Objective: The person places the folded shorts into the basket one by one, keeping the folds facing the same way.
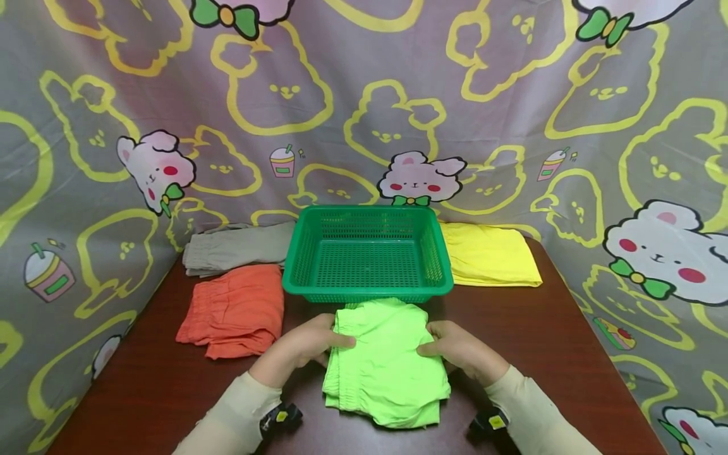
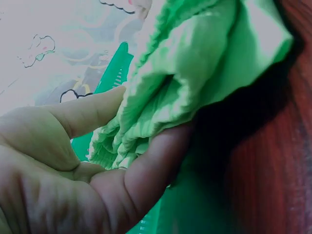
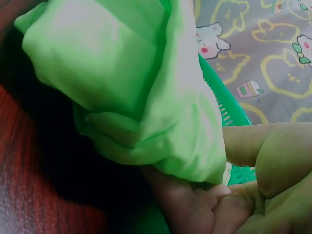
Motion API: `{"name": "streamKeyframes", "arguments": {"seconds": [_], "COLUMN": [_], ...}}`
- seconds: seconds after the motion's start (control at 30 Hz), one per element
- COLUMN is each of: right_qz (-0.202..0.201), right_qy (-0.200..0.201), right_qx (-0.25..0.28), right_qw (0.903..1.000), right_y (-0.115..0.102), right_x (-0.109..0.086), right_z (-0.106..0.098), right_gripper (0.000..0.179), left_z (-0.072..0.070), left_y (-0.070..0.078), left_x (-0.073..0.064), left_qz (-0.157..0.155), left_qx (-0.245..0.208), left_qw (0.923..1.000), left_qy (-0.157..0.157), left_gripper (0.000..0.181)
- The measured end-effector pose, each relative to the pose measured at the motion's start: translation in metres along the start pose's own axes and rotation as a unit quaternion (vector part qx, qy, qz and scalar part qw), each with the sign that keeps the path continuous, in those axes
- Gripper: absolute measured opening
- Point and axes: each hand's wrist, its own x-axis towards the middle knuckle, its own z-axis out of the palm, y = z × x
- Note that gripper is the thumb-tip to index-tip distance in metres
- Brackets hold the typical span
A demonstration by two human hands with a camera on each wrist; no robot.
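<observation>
Folded lime-green shorts (image 1: 387, 373) with a gathered elastic waistband are held in front of the basket, lifted off the table. My left hand (image 1: 309, 341) grips their left side, thumb on top and fingers underneath. On the opposite side my right hand (image 1: 461, 347) pinches the cloth the same way. Both wrist views show the shadowed gap below the shorts; in the left one the gathered folds (image 2: 161, 97) lie between thumb and fingers. A green plastic basket (image 1: 368, 292) stands just beyond, and the far end of the shorts reaches its front rim.
Folded orange shorts (image 1: 236, 309) lie left of the basket, with a folded grey garment (image 1: 239, 246) behind them. To the basket's right is a folded yellow garment (image 1: 491, 253). A patterned cloth backdrop (image 1: 364, 101) encloses the dark wooden table (image 1: 569, 379) at the back and sides.
</observation>
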Motion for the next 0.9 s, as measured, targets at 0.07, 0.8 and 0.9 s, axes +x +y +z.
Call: {"name": "streamKeyframes", "arguments": {"seconds": [0.07,0.8,0.9], "right_qz": [0.002,-0.020,-0.025], "right_qy": [-0.005,-0.044,-0.044], "right_qx": [0.015,0.054,0.057], "right_qw": [0.9999,0.9974,0.9971], "right_y": [0.000,-0.029,-0.033], "right_x": [0.000,-0.020,-0.024], "right_z": [0.000,-0.004,-0.004], "right_gripper": [0.019,0.031,0.035], "left_z": [-0.002,-0.016,-0.018], "left_y": [0.002,0.026,0.030], "left_x": [-0.001,-0.027,-0.032], "left_qz": [-0.003,0.024,0.033], "left_qx": [-0.009,-0.010,-0.012], "left_qw": [0.9999,0.9983,0.9979], "left_qy": [-0.007,-0.052,-0.055], "left_gripper": [0.051,0.063,0.062]}}
